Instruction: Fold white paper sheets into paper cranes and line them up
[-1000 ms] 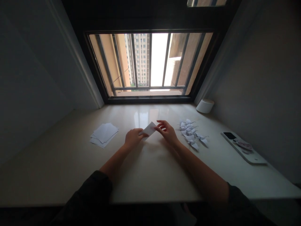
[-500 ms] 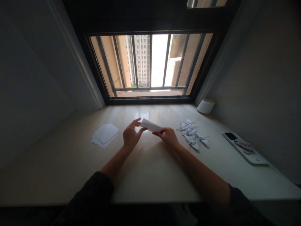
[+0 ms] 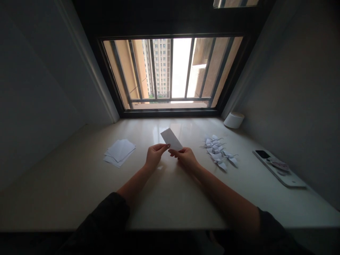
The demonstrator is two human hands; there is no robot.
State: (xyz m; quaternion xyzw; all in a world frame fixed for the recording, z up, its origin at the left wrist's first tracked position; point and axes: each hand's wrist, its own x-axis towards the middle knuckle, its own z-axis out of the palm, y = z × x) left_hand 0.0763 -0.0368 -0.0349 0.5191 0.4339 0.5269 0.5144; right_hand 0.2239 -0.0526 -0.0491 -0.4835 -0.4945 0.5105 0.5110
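Observation:
A folded sheet of white paper (image 3: 171,138), oblong in shape, is held up above the white tabletop, tilted with its upper end to the left. My left hand (image 3: 155,154) pinches its lower left edge between thumb and fingers. At the lower right corner, my right hand (image 3: 186,156) grips it too, thumb in front and fingers curled behind. Both hands are closed on the paper. To the left lies a small stack of white paper sheets (image 3: 120,152), fanned unevenly. On the right sits a cluster of several folded white paper cranes (image 3: 216,150).
A pale phone (image 3: 281,171) with a ring-like attachment lies at the right. Near the window's right corner stands a white rounded object (image 3: 233,120). A dark-framed window (image 3: 170,113) with bars borders the back of the tabletop (image 3: 175,205), with walls on both sides.
The paper has turned to stand more upright. My left hand has moved right and down from the paper's left end, its raised fingers now closed on the lower edge.

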